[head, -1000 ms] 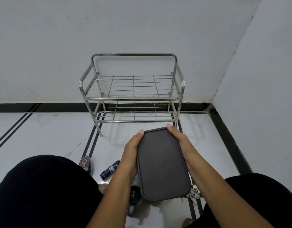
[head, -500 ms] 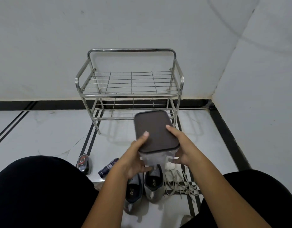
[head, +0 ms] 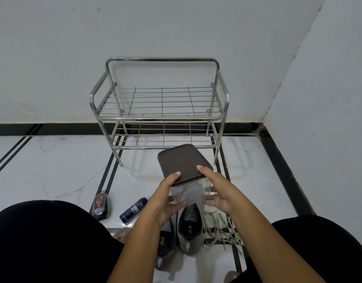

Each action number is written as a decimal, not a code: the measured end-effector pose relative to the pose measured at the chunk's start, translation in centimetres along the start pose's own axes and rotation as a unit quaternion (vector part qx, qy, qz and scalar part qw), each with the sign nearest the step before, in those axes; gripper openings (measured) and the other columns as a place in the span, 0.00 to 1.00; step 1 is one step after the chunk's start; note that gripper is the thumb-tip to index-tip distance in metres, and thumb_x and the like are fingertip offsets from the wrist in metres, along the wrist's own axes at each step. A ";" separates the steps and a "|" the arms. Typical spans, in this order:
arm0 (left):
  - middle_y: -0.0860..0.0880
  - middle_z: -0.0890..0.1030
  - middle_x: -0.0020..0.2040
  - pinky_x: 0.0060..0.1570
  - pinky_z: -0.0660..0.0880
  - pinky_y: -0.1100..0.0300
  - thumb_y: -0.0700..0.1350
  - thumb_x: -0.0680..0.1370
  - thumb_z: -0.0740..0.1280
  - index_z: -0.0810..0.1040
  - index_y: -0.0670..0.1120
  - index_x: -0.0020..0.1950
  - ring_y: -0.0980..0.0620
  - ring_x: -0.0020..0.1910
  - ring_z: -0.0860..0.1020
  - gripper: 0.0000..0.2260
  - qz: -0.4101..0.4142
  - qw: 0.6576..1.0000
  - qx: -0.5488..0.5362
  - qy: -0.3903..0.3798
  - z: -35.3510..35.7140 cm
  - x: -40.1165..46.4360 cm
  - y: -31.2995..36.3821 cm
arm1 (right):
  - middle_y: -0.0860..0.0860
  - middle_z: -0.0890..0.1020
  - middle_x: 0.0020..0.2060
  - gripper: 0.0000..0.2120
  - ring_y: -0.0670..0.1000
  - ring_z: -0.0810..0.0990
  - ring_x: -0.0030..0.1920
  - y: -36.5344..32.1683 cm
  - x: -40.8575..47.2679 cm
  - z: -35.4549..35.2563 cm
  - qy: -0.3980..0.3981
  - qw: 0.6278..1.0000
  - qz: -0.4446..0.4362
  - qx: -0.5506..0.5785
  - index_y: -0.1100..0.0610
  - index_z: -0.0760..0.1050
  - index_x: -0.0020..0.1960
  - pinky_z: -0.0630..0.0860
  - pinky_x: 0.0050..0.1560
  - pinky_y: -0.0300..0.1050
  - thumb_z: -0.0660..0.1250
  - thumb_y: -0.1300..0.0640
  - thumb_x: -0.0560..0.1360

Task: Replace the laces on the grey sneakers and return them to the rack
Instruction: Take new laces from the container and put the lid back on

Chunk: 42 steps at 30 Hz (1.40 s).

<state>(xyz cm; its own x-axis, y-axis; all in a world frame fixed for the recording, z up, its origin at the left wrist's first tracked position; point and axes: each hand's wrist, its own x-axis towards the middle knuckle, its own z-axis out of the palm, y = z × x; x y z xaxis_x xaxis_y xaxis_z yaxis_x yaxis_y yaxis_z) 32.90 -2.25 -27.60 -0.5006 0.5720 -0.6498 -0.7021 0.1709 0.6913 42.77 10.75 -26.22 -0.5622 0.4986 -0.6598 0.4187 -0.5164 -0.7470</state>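
Fingers (head: 177, 203) of the left hand (head: 166, 199) curl under the clear container (head: 188, 194), thumb on the rim of its brown lid (head: 183, 163). Right hand (head: 216, 190) grasps the container's opposite side, thumb on the lid edge, fingers wrapped beneath. Container is held tilted above the floor, in front of the metal rack (head: 159, 103). Grey sneakers (head: 189, 227) stand side by side on the floor directly below the hands, unlaced. Loose laces (head: 221, 229) lie in a tangle just right of the sneakers. Shoe polish applicator (head: 100, 205) and dark spray bottle (head: 133, 209) lie on the floor to the left.
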 end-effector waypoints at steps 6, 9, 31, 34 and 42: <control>0.54 0.78 0.59 0.52 0.80 0.49 0.73 0.71 0.59 0.74 0.54 0.63 0.52 0.56 0.76 0.30 0.077 0.992 0.096 0.021 1.9 2.0 2.8 | 0.50 0.78 0.48 0.11 0.54 0.77 0.49 -0.5 2.0 0.0 0.020 0.992 -0.035 0.120 0.49 0.77 0.55 0.76 0.59 0.52 0.68 0.46 0.75; 0.53 0.78 0.58 0.56 0.78 0.47 0.74 0.72 0.51 0.72 0.53 0.66 0.52 0.55 0.76 0.34 0.103 0.985 0.138 0.033 4.0 3.9 5.3 | 0.50 0.79 0.52 0.16 0.53 0.77 0.53 -2.4 4.4 -0.5 0.034 0.985 -0.062 0.155 0.51 0.75 0.61 0.76 0.60 0.53 0.67 0.46 0.76; 0.48 0.77 0.52 0.56 0.78 0.48 0.57 0.81 0.56 0.69 0.50 0.57 0.47 0.53 0.78 0.12 0.138 0.977 0.131 0.097 6.0 18.4 9.2 | 0.51 0.79 0.56 0.16 0.52 0.77 0.58 -9.3 16.2 -2.9 0.126 0.975 -0.163 0.079 0.55 0.74 0.62 0.76 0.62 0.52 0.69 0.52 0.76; 0.52 0.74 0.47 0.58 0.75 0.52 0.57 0.80 0.58 0.70 0.52 0.61 0.50 0.48 0.75 0.13 0.168 0.968 0.162 0.086 7.4 19.7 10.5 | 0.49 0.79 0.56 0.18 0.50 0.77 0.55 -11.0 17.7 -3.1 0.132 0.971 -0.188 0.069 0.54 0.73 0.66 0.75 0.64 0.51 0.67 0.51 0.78; 0.54 0.74 0.47 0.61 0.74 0.51 0.52 0.82 0.59 0.70 0.53 0.59 0.50 0.50 0.76 0.08 0.183 0.968 0.153 0.081 8.5 23.5 11.1 | 0.49 0.80 0.54 0.16 0.47 0.77 0.56 -11.9 21.2 -3.8 0.108 0.961 -0.215 0.140 0.57 0.74 0.66 0.73 0.65 0.46 0.66 0.58 0.79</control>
<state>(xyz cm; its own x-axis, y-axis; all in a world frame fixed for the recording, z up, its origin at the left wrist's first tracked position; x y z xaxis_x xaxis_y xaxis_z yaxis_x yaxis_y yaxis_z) 17.64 19.87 -32.48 -0.7781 0.5099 -0.3668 -0.2911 0.2247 0.9299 28.55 30.07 -31.61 -0.4668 0.8246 -0.3195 -0.0435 -0.3823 -0.9230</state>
